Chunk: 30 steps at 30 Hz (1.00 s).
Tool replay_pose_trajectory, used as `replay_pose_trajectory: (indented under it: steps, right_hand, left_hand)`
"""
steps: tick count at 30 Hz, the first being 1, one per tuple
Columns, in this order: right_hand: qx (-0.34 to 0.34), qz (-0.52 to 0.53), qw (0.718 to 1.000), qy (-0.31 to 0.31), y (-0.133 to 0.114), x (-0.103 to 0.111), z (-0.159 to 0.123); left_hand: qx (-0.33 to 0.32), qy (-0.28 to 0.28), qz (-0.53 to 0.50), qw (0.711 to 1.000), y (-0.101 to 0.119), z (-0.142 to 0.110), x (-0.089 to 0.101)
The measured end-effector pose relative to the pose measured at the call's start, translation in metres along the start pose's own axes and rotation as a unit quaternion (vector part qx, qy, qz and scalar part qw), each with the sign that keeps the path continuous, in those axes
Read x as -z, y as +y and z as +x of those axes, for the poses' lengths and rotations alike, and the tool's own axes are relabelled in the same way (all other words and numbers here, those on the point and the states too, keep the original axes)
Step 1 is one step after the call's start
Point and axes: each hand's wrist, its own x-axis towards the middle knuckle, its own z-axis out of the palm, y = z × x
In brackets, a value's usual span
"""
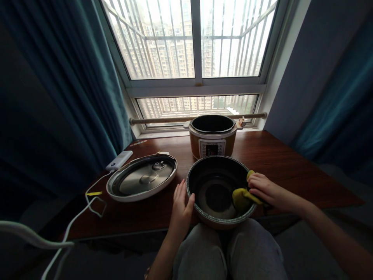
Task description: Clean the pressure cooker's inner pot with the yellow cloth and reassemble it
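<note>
Below the window (pixel 197 42), the black-lined pot (pixel 214 194) sits at the near edge of the brown table (pixel 268 159). My left hand (pixel 181 212) spreads against its rim; my right hand (pixel 265 188) grips a yellow cloth (pixel 241 199) inside the opposite wall, apparently wiping, so the next stroke calls for firm bracing.

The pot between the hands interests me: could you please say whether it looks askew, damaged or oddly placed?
Its placement looks slightly odd: the pot appears to jut past the front edge of the table, above the knees, rather than sitting fully on top. Its underside is hidden, so its support is unclear. No damage stands out.
</note>
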Motion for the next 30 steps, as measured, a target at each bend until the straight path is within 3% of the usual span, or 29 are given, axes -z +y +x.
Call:
replay_pose_trajectory:
  steps: [5, 11, 14, 19, 24, 30]
  right_hand:
    - [0.009, 0.027, 0.999, -0.014, 0.037, 0.010, 0.039]
    - [0.039, -0.083, 0.996, -0.004, 0.054, 0.006, 0.098]
    - [0.045, -0.130, 0.990, -0.005, 0.051, -0.001, 0.128]
    - [0.092, -0.161, 0.982, -0.030, 0.027, -0.016, 0.163]
    - [0.096, -0.171, 0.980, -0.040, 0.018, -0.020, 0.165]
    - [-0.031, -0.107, 0.993, 0.047, 0.049, -0.008, 0.117]
  left_hand:
    - [0.001, 0.000, -0.024, 1.000, -0.002, -0.001, -0.003]
    - [-0.004, 0.002, -0.019, 1.000, -0.002, -0.001, -0.003]
    - [-0.011, 0.003, -0.021, 1.000, -0.003, -0.001, -0.003]
    - [-0.023, -0.001, -0.027, 0.999, -0.006, 0.000, -0.004]
    - [-0.023, 0.004, -0.041, 0.999, -0.003, 0.000, -0.006]
    - [-0.013, 0.022, -0.015, 1.000, -0.008, -0.002, -0.010]
